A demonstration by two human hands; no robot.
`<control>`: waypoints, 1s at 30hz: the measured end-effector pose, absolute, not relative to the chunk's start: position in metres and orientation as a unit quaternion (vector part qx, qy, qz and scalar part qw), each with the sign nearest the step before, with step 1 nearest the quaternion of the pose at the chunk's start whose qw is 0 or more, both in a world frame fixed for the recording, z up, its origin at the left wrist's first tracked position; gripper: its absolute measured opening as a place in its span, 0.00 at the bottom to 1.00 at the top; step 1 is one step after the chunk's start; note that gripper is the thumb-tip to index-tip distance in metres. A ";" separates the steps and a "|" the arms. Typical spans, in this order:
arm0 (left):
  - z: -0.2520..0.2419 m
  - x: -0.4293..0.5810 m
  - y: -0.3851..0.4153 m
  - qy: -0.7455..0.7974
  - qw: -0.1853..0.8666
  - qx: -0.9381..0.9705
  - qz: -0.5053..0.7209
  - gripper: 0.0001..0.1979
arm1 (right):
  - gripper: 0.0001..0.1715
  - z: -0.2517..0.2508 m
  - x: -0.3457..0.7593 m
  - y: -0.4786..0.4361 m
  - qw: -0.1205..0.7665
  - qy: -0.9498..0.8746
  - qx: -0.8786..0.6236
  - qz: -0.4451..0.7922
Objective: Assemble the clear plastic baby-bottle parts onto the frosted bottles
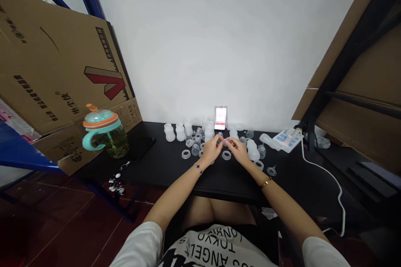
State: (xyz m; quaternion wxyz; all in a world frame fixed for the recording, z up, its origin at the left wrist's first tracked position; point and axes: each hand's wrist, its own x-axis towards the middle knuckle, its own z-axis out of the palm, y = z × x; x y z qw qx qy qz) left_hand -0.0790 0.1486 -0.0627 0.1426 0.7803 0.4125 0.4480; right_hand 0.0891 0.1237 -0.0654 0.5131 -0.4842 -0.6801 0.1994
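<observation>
My left hand [212, 148] and my right hand [237, 149] meet over the black table, fingertips pinched close together. Between them is a small clear piece [224, 142], mostly covered by the fingers; its exact kind cannot be made out. Just below it on the table lies a white bottle collar ring [226, 155]. Beside my right hand a frosted baby bottle [252, 150] lies tilted. To the left of my left hand are a clear bottle cap [195, 149] and another collar ring [186, 154]. A clear silicone nipple [272, 170] rests at the right.
Several frosted bottles [169, 132] stand along the wall. A lit phone [220, 118] leans there. On the left are a drink jug [106, 133] and a large carton [62, 58]. At right lie a power strip [288, 138] and its white cable [326, 170].
</observation>
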 end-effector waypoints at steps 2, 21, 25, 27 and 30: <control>-0.063 -0.079 0.149 0.407 0.143 0.780 0.452 0.07 | 0.23 -0.066 0.089 0.125 0.517 -0.675 -0.486 0.203; -0.081 -0.071 0.155 0.319 0.051 0.903 0.283 0.14 | 0.23 -0.067 0.098 0.129 0.604 -0.604 -0.506 0.116; -0.079 -0.079 0.165 0.315 0.036 0.908 0.274 0.18 | 0.23 -0.068 0.098 0.129 0.599 -0.605 -0.509 0.124; -0.078 -0.082 0.169 0.313 0.033 0.910 0.271 0.20 | 0.23 -0.068 0.098 0.129 0.593 -0.608 -0.514 0.121; -0.077 -0.085 0.174 0.322 0.032 0.906 0.273 0.20 | 0.24 -0.069 0.098 0.131 0.588 -0.608 -0.521 0.116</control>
